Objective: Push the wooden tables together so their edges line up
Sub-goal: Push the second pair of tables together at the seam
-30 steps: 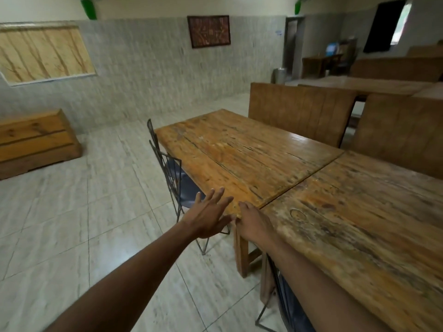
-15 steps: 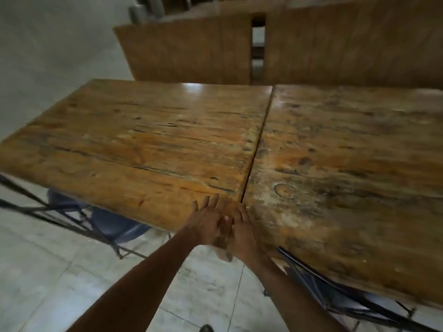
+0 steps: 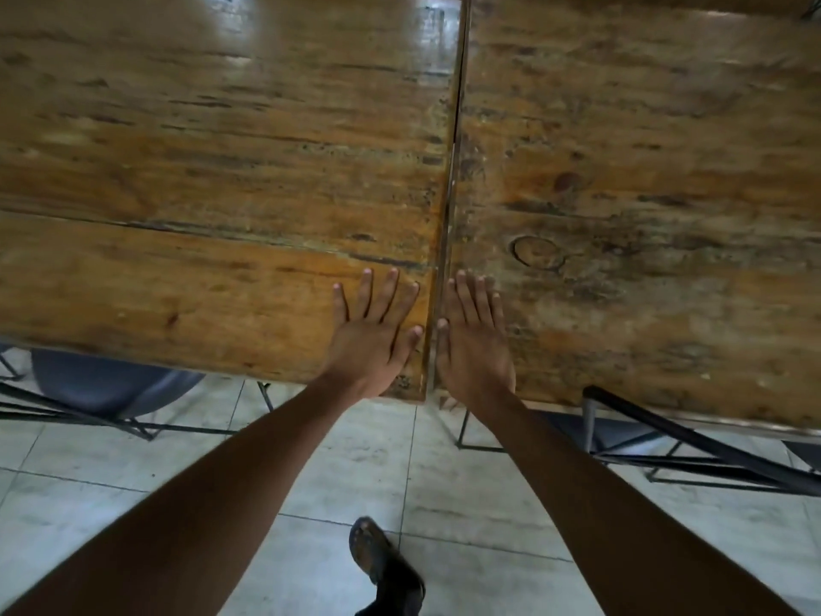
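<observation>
Two worn wooden tables stand side by side, seen from above. The left table and the right table meet along a thin dark seam running up the middle of the view. My left hand lies flat, fingers spread, on the left table's near right corner. My right hand lies flat on the right table's near left corner, just across the seam. Neither hand holds anything. The left table's near edge sits slightly farther from me than the right table's edge.
A blue chair seat with black metal legs is tucked under the left table. Another black metal chair frame stands under the right table. My sandalled foot rests on the pale tiled floor.
The view swung from across the room down to directly over the tables. Both hands moved from the tables' near edge up onto the tops and now lie flat beside the seam.
</observation>
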`<state>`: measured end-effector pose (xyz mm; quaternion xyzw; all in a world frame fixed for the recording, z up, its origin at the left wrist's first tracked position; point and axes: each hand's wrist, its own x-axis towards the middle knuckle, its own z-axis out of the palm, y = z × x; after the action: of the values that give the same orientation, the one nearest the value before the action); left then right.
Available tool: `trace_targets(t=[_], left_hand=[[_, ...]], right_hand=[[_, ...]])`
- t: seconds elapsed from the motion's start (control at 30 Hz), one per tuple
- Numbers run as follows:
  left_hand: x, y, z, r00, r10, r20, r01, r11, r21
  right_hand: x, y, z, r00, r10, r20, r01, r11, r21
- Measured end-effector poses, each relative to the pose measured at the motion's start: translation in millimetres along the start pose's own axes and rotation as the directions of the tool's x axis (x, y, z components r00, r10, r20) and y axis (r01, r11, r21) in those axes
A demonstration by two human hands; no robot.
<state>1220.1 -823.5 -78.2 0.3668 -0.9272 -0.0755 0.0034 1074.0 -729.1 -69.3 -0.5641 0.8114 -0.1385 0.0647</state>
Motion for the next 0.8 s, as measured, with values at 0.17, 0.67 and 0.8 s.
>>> trace_targets(t=[0.17, 0.67, 0.8], left_hand=[[3.6, -2.5, 0.7, 1.000, 0.025, -0.013, -0.026, 0.999, -0.024], [18.0, 4.3, -2.9, 1.000, -0.001, 0.032, 0.002, 1.000, -0.026], [20.9, 4.8, -16.0, 0.983, -0.024, 0.183, 0.022, 1.000, 0.011]], right_hand=[[-1.1, -0.3, 3.4, 1.000, 0.007, -0.009, -0.007, 1.000, -0.023], [0.8, 0.0, 5.2, 1.000, 0.011, 0.022, -0.010, 0.998, -0.058], [3.5, -5.7, -5.7, 0.989, 0.042, 0.143, -0.029, 0.995, -0.092]])
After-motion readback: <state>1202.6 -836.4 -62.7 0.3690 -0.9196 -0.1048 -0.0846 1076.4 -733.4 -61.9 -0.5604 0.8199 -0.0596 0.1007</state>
